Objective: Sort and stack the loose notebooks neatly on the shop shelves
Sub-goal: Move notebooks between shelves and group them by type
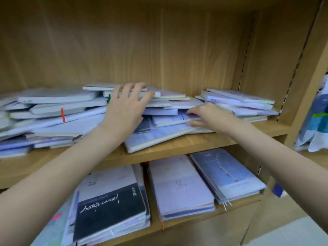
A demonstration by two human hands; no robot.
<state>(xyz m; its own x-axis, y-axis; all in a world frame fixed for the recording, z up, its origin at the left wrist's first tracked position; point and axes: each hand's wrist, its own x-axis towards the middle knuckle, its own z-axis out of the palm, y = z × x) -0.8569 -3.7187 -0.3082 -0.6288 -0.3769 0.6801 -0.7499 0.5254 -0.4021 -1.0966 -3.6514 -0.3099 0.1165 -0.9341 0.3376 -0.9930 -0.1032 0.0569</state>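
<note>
Loose notebooks (159, 110) lie in a messy heap on the upper shelf (195, 141). The left hand (126, 105) is spread flat w/ straight fingers on the top of the heap. A thin notebook (170, 119) low in the heap is pinched at its edge by the right hand (204, 116). The heap should be kept pressed while this one is drawn out level & slowly, so nothing slides off. Neat stacks (177, 185) are seen on the lower shelf.

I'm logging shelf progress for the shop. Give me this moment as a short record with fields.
upper shelf: loose notebooks in a messy, slanted heap
left hand: fingers spread, resting on the middle of the heap
right hand: pinching a pale notebook low in the heap
lower shelf: three neat stacks, a black-covered notebook on top of the left stack
</note>
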